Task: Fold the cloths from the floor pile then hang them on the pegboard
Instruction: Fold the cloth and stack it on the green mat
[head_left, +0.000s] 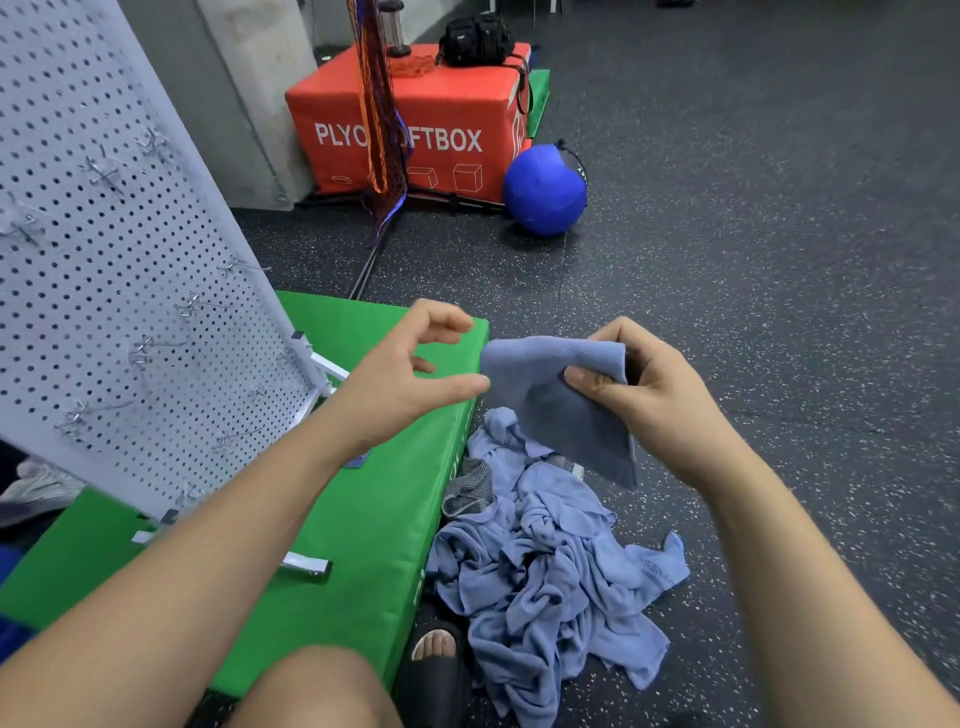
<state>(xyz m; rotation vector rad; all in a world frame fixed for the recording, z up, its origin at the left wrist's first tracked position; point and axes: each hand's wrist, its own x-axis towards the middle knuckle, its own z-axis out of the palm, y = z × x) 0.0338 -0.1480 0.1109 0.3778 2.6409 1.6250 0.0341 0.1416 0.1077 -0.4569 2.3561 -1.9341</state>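
The cloth (561, 400) is a small blue-grey piece, soft and matte, folded over on itself so that its top edge is a smooth doubled band and its lower corner hangs to a point at about five o'clock. It is held up in the air, just past the corner of the green mat (363, 493) and straight above the pile (545, 566), which lies on the floor (753, 234) at six o'clock from it. The right hand (660, 400) pinches the cloth at its three o'clock edge, thumb pressed on the front; the fingers behind are covered by the fabric. The left hand (410, 374) sits at nine o'clock of the cloth, thumb and fingers curved and apart, holding nothing; its thumb tip reaches the cloth's edge, though I cannot tell whether it touches. The pile is a crumpled heap of paler blue cloths with one grey striped piece at its ten o'clock side; how many there are is impossible to count, and the small lettering on one of them is too faint to read. The pegboard (119, 291), white with bare metal hooks (150, 348), stands tilted on the mat at nine o'clock and is cut off at the top and left. At twelve o'clock a red box (441, 104) has its lettering partly hidden behind hanging cords (376, 104).
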